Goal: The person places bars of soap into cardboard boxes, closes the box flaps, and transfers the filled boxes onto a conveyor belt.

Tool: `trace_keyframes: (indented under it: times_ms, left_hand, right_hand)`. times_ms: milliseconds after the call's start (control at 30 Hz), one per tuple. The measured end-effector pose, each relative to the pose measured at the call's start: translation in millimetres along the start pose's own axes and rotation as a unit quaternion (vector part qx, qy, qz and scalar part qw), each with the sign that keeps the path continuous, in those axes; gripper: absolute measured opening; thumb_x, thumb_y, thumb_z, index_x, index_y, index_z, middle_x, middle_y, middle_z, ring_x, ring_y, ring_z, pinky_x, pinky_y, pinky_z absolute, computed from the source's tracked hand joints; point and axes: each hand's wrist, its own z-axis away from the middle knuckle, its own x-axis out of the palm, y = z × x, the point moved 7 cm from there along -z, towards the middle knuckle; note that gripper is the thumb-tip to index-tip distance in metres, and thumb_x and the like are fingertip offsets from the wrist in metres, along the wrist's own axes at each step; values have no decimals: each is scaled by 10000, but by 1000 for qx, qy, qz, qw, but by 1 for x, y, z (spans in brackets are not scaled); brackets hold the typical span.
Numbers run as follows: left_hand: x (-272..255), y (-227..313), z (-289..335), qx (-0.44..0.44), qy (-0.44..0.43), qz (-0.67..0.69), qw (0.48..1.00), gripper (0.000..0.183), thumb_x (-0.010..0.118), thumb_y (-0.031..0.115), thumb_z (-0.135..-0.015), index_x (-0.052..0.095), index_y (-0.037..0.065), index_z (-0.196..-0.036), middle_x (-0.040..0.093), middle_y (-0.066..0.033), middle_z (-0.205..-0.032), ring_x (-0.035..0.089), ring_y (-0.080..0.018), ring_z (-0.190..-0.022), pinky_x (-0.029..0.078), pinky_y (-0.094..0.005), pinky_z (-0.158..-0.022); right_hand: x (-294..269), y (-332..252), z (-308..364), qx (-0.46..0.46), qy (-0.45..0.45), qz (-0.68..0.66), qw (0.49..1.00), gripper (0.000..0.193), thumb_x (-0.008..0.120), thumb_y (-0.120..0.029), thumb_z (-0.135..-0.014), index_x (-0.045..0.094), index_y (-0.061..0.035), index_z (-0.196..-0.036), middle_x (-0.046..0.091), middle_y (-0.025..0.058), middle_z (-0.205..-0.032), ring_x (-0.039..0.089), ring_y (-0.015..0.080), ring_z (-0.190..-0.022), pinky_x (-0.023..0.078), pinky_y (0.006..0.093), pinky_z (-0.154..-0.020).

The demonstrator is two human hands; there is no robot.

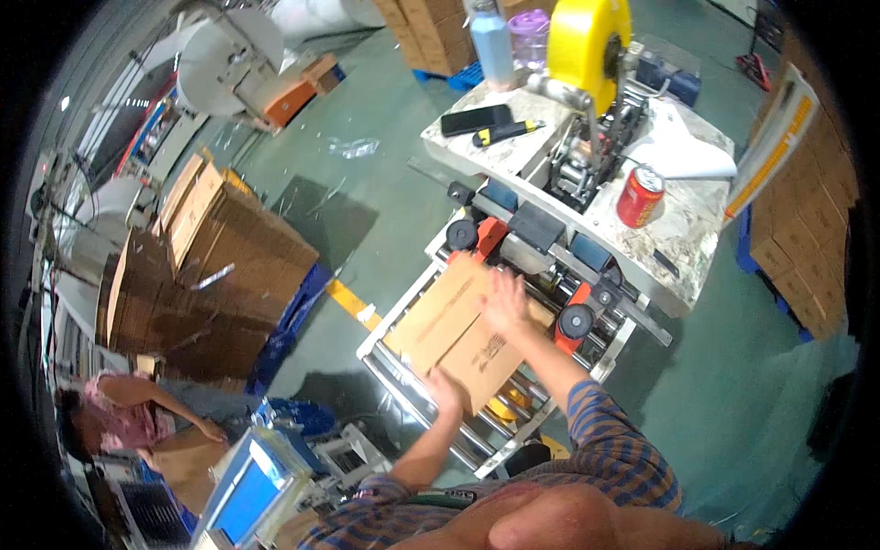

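A brown cardboard box with dark print lies on the metal rollers of a carton-sealing machine, its two top flaps folded down so that a seam runs between them. My right hand rests on the top near the machine's head, fingers spread and slightly blurred. Against the box's near left edge is my left hand, fingers extended along the cardboard and not wrapped round it. Beyond the box, a black wheel on a red-orange guide stands on either side, the left wheel and the right wheel.
A yellow tape roll tops the machine. Its worktop holds a red can, a phone, a utility knife and a blue bottle. Stacked cardboard stands left; another person works lower left. Cartons are stacked right.
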Motion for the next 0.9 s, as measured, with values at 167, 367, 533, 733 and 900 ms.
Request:
trace_keyframes:
  times_ms: [167,367,533,733,900]
  left_hand:
    - [65,46,-15,5,-93,-131,987,521,381,292,-949,258,55,-1397,580,-242,-1069,566,-356,-1003,426,-413,-862]
    - [48,50,38,10,-239,-162,957,547,422,369,-944,305,87,-1398,584,-212,-1081,577,-364,-997,434,-403,-879]
    - [-48,-1,91,23,-225,-145,963,607,363,486,-941,391,20,-1329,526,-224,-1217,506,-360,-1145,387,-395,-969]
    - [-255,-64,187,-122,-74,-202,969,594,316,520,-937,488,47,-1253,524,-191,-1248,488,-352,-1161,394,-402,-976]
    - [-453,-89,335,-165,228,-147,948,559,358,524,-920,564,55,-1143,587,-173,-1143,535,-347,-1092,430,-431,-914]
  right_hand:
    - [-14,-15,17,-146,-15,-46,988,758,477,-454,-859,266,37,-1397,270,184,-1463,221,298,-1366,136,444,-1121]
    - [-20,0,-6,-151,4,-95,984,770,643,-394,-761,347,-29,-1372,313,180,-1439,263,305,-1349,209,427,-1107]
    - [-9,7,-2,-123,23,49,991,757,492,-455,-880,266,59,-1388,276,231,-1446,224,358,-1357,173,420,-1123]
    - [107,-82,173,-375,-189,65,905,793,537,-444,-858,284,133,-1340,288,350,-1378,258,435,-1314,165,442,-1118]
    - [179,-157,444,-470,-492,250,689,886,370,-679,-831,293,-7,-1403,14,199,-1517,155,412,-1369,56,523,-1120]
